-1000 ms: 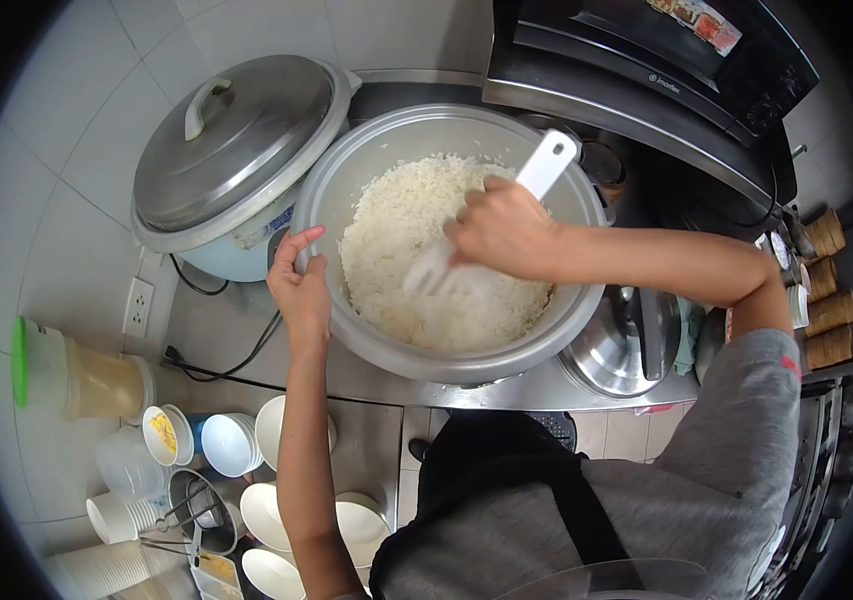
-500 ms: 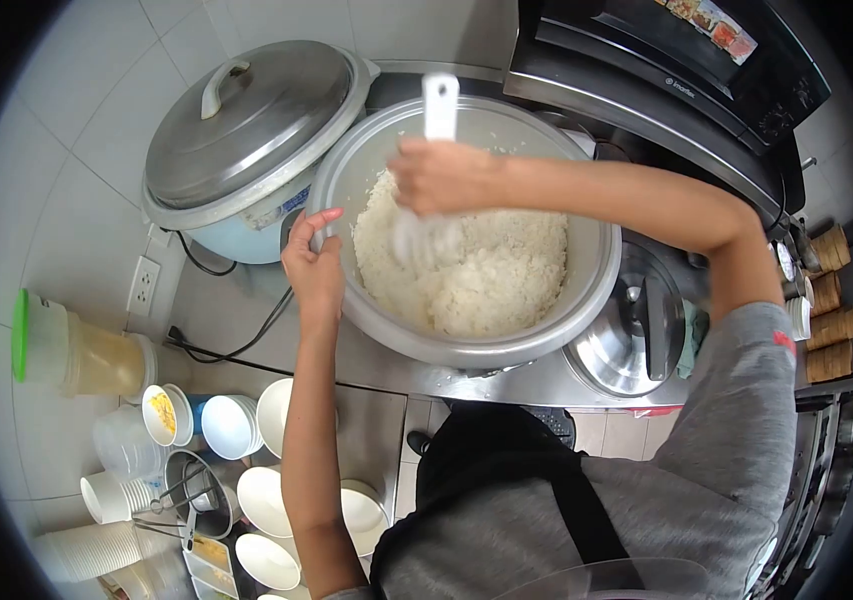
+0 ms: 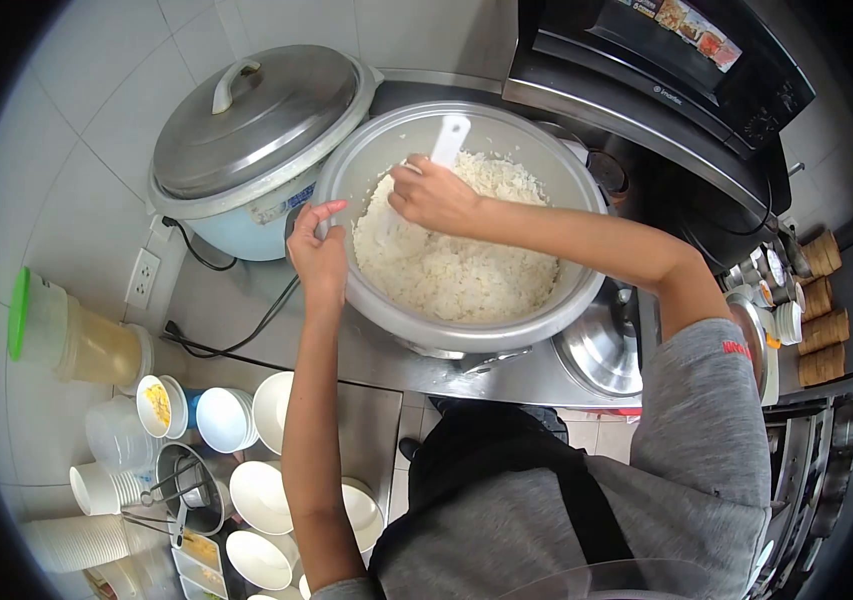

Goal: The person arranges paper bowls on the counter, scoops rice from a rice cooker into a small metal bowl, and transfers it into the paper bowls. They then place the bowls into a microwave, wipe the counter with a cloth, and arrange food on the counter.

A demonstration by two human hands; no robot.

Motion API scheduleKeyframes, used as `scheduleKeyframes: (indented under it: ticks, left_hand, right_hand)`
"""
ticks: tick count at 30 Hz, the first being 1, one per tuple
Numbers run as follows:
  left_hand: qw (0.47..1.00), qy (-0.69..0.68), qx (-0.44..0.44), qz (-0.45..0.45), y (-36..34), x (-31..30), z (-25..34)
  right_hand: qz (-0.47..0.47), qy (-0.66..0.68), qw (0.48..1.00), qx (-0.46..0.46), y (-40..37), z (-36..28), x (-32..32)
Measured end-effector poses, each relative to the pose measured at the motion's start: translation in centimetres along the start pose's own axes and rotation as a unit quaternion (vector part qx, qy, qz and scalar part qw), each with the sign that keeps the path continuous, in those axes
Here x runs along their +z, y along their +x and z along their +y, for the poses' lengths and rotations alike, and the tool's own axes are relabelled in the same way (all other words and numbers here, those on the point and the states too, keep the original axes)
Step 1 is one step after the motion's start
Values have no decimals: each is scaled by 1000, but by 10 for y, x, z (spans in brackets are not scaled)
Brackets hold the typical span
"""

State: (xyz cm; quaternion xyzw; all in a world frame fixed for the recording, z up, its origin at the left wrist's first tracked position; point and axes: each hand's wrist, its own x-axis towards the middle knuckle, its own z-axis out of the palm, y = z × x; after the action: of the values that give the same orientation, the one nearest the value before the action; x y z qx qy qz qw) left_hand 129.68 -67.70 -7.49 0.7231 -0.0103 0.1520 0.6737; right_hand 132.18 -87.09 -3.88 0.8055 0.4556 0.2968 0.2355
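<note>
your right hand (image 3: 436,195) is curled closed round the handle of the white paddle (image 3: 450,140), whose holed end sticks out above your fist while its blade, hard to make out against the white, is down at the rice (image 3: 486,280). the rice lies in the big grey pot (image 3: 506,337), which sits on the counter (image 3: 246,310) a little back from its front edge. your left hand (image 3: 318,250) is at the pot's left rim, index finger and thumb reaching over it and spread apart; the other fingers are hidden, so you cannot tell how firmly they close. judging by looks, the paddle is light, smooth and fairly stiff, and may turn in a damp palm, so the middle of the handle is a sound place to hold it. the rice looks soft and clumped, likely to drag on the blade and to mash if you press flat; an edge-first cut should spare the grains. the pot, with that much in it, is probably heavy, yet it could swivel under a sideways push, so the rim on the side away from the silver lid (image 3: 601,345) makes a good brace.
</note>
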Motion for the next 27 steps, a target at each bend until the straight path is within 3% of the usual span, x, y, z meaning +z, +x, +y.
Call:
scheduleKeyframes:
  ticks: [2,5,9,12,14,16,19,20,22,24,26,27]
  left_hand:
    - [1000,-6,-3,-6,-1,2,-5]
    - [1000,9,0,-18,4,-3,-4]
    - [1000,11,3,-10,-2,1,6]
    - [1000,13,0,-11,2,-1,0]
    - [1000,4,-21,-7,-2,1,-4]
    - [999,-20,-45,4,-1,0,0]
    - [999,28,-25,-2,-1,0,-1]
    - [992,99,69,33,-2,-1,5]
    - [936,227,252,90,-17,1,23]
    - [912,197,350,-82,-58,3,53]
    - [848,261,387,-249,-102,6,64]
    - [838,291,391,-245,-107,4,58]
  right_hand:
    - [11,-22,999,-38,-8,-13,-17]
    - [-48,97,991,-74,3,7,-25]
    - [-26,-111,993,43,26,55,23]
    - [-3,-123,992,35,24,52,46]
    - [-49,-87,995,27,4,44,51]
    - [-59,-73,995,40,-17,36,46]
    - [-75,-75,994,-23,-13,31,10]
    - [-96,-5,995,-5,-9,35,-2]
    - [-137,-134,981,29,-5,40,-7]
    - [-160,-228,959,49,-1,52,3]
    - [-153,-216,963,47,-10,60,41]
    - [-147,-210,966,40,-11,62,48]
